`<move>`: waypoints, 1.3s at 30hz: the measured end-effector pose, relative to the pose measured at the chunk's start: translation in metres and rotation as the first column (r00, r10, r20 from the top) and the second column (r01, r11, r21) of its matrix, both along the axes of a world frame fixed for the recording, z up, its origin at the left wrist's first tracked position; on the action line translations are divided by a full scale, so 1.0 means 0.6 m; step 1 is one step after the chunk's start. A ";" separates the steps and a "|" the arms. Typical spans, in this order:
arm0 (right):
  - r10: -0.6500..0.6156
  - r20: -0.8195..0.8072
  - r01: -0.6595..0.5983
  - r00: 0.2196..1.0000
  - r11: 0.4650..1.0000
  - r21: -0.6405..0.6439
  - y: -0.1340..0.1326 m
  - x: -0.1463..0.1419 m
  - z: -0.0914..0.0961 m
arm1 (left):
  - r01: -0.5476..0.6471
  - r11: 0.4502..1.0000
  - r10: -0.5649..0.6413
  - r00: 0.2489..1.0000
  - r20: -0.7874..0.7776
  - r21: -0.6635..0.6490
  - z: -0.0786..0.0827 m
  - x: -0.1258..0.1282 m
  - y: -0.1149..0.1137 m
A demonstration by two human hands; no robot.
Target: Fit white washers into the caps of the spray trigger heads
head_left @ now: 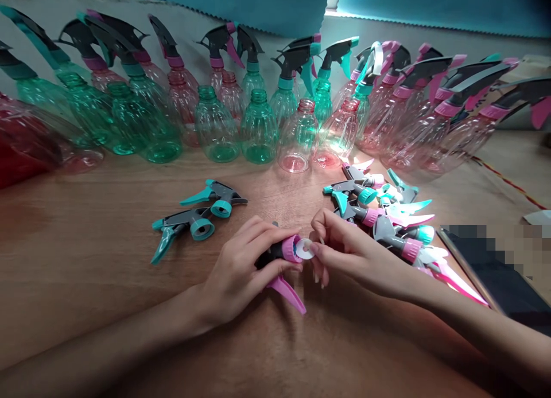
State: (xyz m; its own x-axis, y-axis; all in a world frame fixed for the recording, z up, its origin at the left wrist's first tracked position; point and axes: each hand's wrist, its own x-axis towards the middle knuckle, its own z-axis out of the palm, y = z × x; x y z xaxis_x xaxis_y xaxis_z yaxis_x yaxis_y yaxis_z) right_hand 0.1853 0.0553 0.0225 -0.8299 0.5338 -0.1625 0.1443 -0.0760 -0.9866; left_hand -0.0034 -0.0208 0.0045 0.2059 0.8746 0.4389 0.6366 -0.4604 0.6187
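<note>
Clamped the left hand [241, 266] around a pink-collared spray head [289, 249] over the tabletop [107, 226]; pinched a white disc [303, 249] in the right hand [344, 246], at the spray head's open end. Noted a phone [495, 277] beside a heap of spray heads [382, 229] at right, two teal-trimmed sprayers [181, 218] at left. Saw green and pink bottles [258, 131] behind, many topped.

From where I sit, I see one spray head [275, 252] lying on its side in the middle of my view, its dark body mostly covered. The pink collar [289, 249] faces right, open end showing. A pink trigger [287, 293] slants down and to the right. At the collar's mouth I see a thin, round white disc [303, 249], tilted; I can't tell whether they touch.
</note>
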 end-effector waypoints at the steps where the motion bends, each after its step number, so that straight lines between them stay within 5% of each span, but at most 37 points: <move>1: -0.014 0.012 0.013 1.000 1.000 0.015 0.002 0.001 0.000 | -0.018 1.000 0.018 1.000 0.006 0.001 -0.001 -0.001 0.000; 9: -0.083 0.007 0.081 0.997 0.988 0.135 0.010 0.011 0.008 | -0.106 0.989 0.114 0.990 0.082 -0.106 -0.002 0.000 0.002; 17: -0.007 0.043 -0.003 0.999 0.974 0.228 -0.015 0.005 0.024 | 0.032 0.999 -0.031 0.992 0.120 -0.003 0.002 0.002 0.000; 21: -0.131 0.194 0.036 0.972 0.904 0.427 -0.014 0.004 0.022 | 0.032 0.999 -0.032 0.992 0.123 0.001 0.001 0.003 0.000; 26: -0.150 0.115 0.077 0.982 0.874 0.481 -0.009 0.012 0.028 | 0.030 1.000 -0.029 0.992 0.122 -0.001 0.001 0.003 0.000; 33: -0.080 0.223 -0.123 0.972 0.636 0.762 -0.006 0.018 0.043 | 0.026 1.000 -0.025 0.994 0.110 -0.003 0.002 0.004 0.002; 39: -0.086 0.289 -0.186 0.953 0.586 0.788 -0.006 0.019 0.040 | 0.047 0.999 -0.046 0.990 0.136 -0.003 0.000 0.004 0.000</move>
State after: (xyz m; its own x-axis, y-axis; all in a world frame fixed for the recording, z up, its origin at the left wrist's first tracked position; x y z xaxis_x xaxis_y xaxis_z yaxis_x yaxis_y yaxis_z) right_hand 0.1966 0.0515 0.0464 -0.8520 0.5153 0.0927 0.3859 0.7377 -0.5540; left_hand -0.0008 -0.0205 0.0046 0.1854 0.8683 0.4601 0.5240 -0.4834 0.7012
